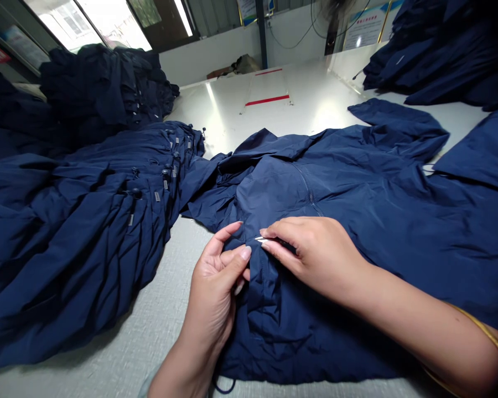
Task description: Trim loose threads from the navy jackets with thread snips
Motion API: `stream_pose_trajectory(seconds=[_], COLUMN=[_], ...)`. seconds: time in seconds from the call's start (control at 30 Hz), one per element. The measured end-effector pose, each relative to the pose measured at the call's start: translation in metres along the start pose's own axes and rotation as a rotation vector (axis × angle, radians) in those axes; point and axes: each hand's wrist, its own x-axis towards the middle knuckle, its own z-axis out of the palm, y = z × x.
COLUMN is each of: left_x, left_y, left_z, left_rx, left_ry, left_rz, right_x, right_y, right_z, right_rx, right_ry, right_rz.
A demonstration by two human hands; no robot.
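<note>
A navy jacket (357,204) lies spread in front of me, its cloth creased and a seam running across the upper part. My left hand (219,282) is closed on a fold of that jacket, thumb on top and fingers partly under the cloth; its index finger is lifted. In my right hand (315,249) are small thread snips (259,239), pinched between thumb and fingers. Only their pale pointed tips show, close to the fabric beside my left thumb; the rest is hidden in the hand. A dark cord loop (224,387) hangs out at the jacket's lower edge.
Layered navy garments (87,221) with small white tags and cord stoppers lie on the left. More dark piles stand at the back left (103,83) and back right (444,55). The pale table (224,105) carries red tape strips (268,100). A fan (336,16) stands behind.
</note>
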Motion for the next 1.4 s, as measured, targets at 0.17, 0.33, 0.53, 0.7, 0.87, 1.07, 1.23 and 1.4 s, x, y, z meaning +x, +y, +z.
stream_pose_trajectory(seconds=[0.17, 0.33, 0.53, 0.7, 0.87, 1.07, 1.23, 1.4], left_x=[-0.002, -0.004, -0.001, -0.006, 0.003, 0.019, 0.014, 0.012], left_y=[-0.002, -0.005, -0.012, -0.006, 0.0, -0.018, -0.021, -0.017], left_z=[0.001, 0.002, 0.001, 0.002, -0.009, -0.014, -0.01, -0.011], left_rx=[0.093, 0.167, 0.334, 0.51, 0.95, 1.05, 0.572, 0.399], left_ry=[0.046, 0.139, 0.126, 0.121, 0.344, 0.069, 0.069, 0.066], left_rz=[0.076, 0.134, 0.212, 0.323, 0.675, 0.515, 0.311, 0.237], right_x=[0.005, 0.009, 0.004, 0.004, 0.003, 0.002, 0.004, 0.004], right_y=[0.006, 0.012, 0.012, 0.011, 0.011, 0.006, 0.006, 0.009], right_z=[0.003, 0.016, 0.031, 0.031, 0.033, 0.035, 0.029, 0.021], right_rx=[0.16, 0.622, 1.35, 1.483, 1.461, 1.396, 0.988, 0.557], right_ry=[0.107, -0.01, -0.237, -0.196, -0.149, -0.128, 0.006, 0.187], right_rz=[0.165, 0.424, 0.587, 0.624, 0.636, 0.596, 0.389, 0.094])
